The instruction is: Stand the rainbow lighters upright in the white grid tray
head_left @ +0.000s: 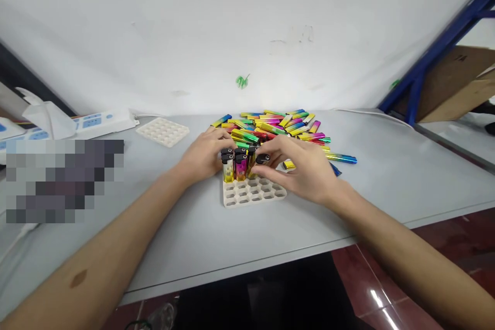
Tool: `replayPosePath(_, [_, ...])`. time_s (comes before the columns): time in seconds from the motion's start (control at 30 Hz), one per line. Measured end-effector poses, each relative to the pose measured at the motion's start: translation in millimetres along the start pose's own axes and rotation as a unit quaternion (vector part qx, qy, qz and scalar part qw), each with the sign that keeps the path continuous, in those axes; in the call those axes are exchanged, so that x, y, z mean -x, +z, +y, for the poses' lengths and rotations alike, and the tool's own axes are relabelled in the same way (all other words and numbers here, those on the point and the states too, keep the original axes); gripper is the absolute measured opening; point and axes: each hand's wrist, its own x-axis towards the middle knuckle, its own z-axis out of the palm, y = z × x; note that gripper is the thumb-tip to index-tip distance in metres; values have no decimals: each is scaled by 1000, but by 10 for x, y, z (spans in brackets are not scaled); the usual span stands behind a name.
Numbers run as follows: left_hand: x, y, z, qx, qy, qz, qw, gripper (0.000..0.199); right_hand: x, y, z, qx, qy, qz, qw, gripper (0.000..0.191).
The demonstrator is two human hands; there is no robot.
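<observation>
A cream tray with rows of holes (pixel 254 194) lies on the grey table. Several lighters with black tops stand upright in its back rows, among them a silver-yellow one (pixel 228 170) and a magenta one (pixel 241 169). My right hand (pixel 305 167) pinches a black-topped lighter (pixel 263 159) over the tray's right part, beside the standing ones. My left hand (pixel 207 153) rests at the tray's back left corner, against the lighters; its fingertips are partly hidden behind them. Behind both hands lies a pile of shiny multicoloured lighter sleeves (pixel 270 122).
A second cream tray (pixel 164 131) lies at the back left. White power strips (pixel 96 122) with cables are at the far left, near a blurred-out patch. A white wall (pixel 247 36) borders the table. Cardboard boxes (pixel 452 82) stand behind a blue frame (pixel 417 87) at right.
</observation>
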Motion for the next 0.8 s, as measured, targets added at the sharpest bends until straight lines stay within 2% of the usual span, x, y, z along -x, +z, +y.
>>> replayPosePath(0.17, [25, 15, -38, -15, 23, -7, 1000, 21, 19, 83, 0, 63, -3, -35, 997, 21])
replayPosePath(0.33, [34, 46, -64, -6, 35, 16, 999, 21, 8, 87, -13, 158, -40, 5, 987, 24])
replayPosePath(0.43, [41, 55, -66, 3, 36, 27, 999, 23, -11, 73, -5, 159, -66, 11, 985, 26])
replayPosePath(0.53, [45, 54, -76, 3, 29, 27, 999, 25, -24, -19, 101, 123, -65, 56, 989, 23])
replayPosePath(0.63, [41, 44, -93, -12, 18, 17, 1000, 28, 0, -218, 357, 126, 2, 121, 985, 30])
replayPosePath(0.67, [39, 40, -96, -17, 14, 14, 1000, 28, 23, -298, 464, 138, 40, 109, 984, 31])
replayPosePath(0.7, [36, 35, -96, -22, 10, 12, 1000, 28, 55, -376, 571, 146, 70, 70, 984, 27])
replayPosePath(0.8, [27, 18, -82, -34, 0, 6, 999, 26, 183, -550, 829, 171, 101, -114, 973, 10])
